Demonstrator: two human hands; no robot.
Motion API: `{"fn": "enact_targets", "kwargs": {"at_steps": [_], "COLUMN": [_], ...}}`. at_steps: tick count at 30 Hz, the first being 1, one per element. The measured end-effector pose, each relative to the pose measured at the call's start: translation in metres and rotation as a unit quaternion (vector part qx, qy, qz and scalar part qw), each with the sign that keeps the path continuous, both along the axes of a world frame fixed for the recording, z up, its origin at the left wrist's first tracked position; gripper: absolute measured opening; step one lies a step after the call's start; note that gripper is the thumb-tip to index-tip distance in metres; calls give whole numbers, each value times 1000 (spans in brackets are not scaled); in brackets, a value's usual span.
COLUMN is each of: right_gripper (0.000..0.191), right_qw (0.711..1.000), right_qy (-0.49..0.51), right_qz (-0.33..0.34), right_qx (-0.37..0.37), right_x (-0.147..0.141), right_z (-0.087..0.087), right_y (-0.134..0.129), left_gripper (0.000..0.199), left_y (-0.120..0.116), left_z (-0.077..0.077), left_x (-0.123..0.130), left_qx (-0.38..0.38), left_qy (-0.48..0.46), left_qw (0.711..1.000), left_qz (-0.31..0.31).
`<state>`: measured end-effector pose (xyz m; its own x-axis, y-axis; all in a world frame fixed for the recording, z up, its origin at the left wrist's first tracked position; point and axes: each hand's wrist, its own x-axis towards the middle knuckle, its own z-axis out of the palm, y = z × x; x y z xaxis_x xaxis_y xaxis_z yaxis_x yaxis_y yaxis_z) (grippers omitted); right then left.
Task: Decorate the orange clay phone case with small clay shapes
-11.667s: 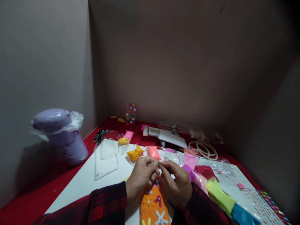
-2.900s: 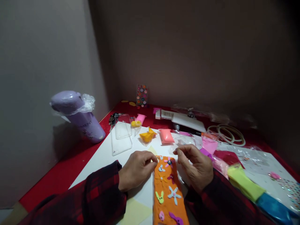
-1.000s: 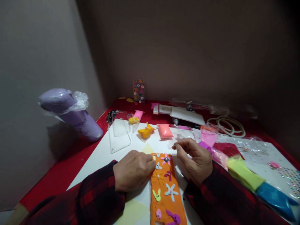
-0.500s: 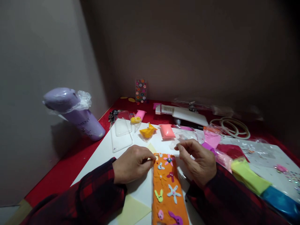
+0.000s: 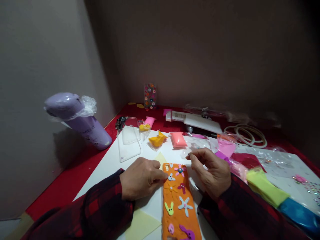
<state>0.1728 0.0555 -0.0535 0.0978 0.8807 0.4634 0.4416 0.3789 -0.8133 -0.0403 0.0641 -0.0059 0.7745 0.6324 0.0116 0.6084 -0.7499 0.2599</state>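
An orange clay-covered phone case (image 5: 178, 196) lies on the white board in front of me, decorated with clay flowers and rabbits. My left hand (image 5: 142, 178) has its fingers curled and closed at the case's upper left edge. Its index fingertip touches the surface beside a small white rabbit (image 5: 171, 177). To the right of the case's top, my right hand (image 5: 211, 171) is raised with thumb and index finger pinched together. A tiny dark speck shows at those fingertips, too small to name.
Two clear phone cases (image 5: 129, 151) lie at the back left, near yellow (image 5: 158, 139) and coral clay packets (image 5: 178, 139). More clay packs, such as a lime one (image 5: 267, 186), line the right side. A purple bottle (image 5: 92, 130) stands left; beads (image 5: 313, 193) are scattered far right.
My left hand has shifted slightly down along the case's left edge, from its top corner to beside the white rabbit. My right hand stays almost where it was, still pinched.
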Motion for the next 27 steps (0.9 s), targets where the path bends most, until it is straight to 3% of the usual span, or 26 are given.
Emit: {"fn": "enact_targets", "kwargs": {"at_steps": [3,9,12,19,25,27], "right_gripper": [8,9,9,8,9,9], "right_qw": [1000,1000,1000,1000,1000,1000], "right_qy": [1,4,11,-1,5,7], "right_qz": [2,-4,-7,-2,5,3], "right_qx": [0,3,0,-7,-2,-3], "right_x": [0,-2,-3,0,0,-1], "right_z": [0,4,4,0,0,1], "right_y": [0,-1,-1,-1,-1,-2], "left_gripper": [19,23,23,20,19,18], "left_y": [0,5,6,2,-6,-8], "left_z": [-1,0,2,0,-3,-3], "left_x": [1,0,-1,-1,2,3], "left_qx": [19,-141,-159,-11,159,184], "left_qy": [12,-144,-166,-24,100,116], "left_qw": [1000,978,969,999,982,975], "left_qz": [1,61,94,25,-31,-41]}}
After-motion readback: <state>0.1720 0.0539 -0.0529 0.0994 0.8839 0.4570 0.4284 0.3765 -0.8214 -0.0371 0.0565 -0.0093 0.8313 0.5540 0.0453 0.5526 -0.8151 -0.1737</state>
